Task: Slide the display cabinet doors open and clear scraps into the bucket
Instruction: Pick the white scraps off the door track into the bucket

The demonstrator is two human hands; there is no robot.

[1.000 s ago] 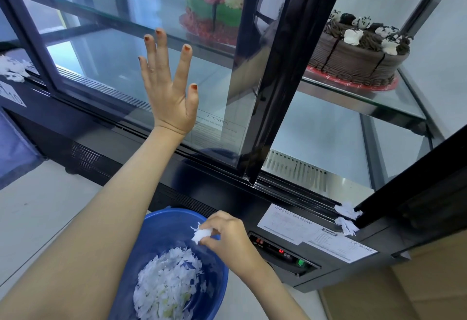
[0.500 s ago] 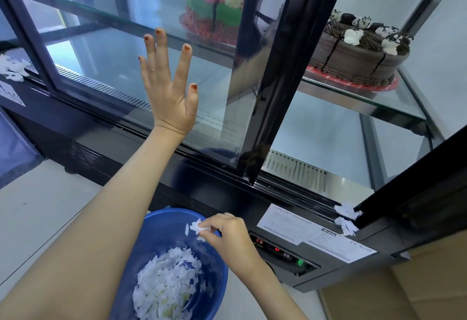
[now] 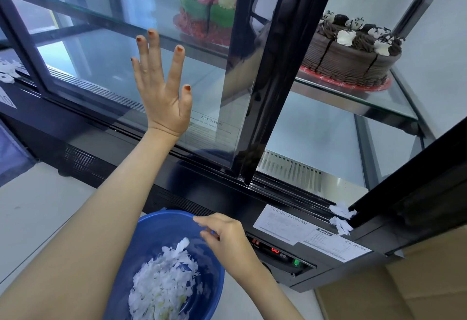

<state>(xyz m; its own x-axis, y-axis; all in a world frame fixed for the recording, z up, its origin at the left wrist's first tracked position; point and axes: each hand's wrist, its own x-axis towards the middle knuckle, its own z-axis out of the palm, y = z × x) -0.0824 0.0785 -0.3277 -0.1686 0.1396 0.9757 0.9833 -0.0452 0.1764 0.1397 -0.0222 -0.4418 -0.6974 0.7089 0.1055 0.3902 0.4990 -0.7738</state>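
I read "CIRCUIT DIAGRAM" on a white label (image 3: 285, 223) just right of the bucket (image 3: 161, 220), "CE RoHS" on the second label (image 3: 336, 247) beyond it, and "ATTENTION" on a sticker (image 3: 212, 127) on the glass door (image 3: 275, 72) above the bucket. L hand (image 3: 161, 92) is flat on that glass, fingers straight & spread. R hand (image 3: 225, 239) is over the bucket rim, fingers loose, gripping nothing. Scraps (image 3: 161, 284) are piled in the bucket. Loose scraps (image 3: 342, 218) sit on the ledge far right of it, below the open gap w/ the chocolate cake (image 3: 353, 54). The bucket stands on a pale floor (image 3: 38, 206).

Chocolate cake (image 3: 351, 59), green frosted cake (image 3: 207, 9), cardboard box (image 3: 404, 292) at lower right.
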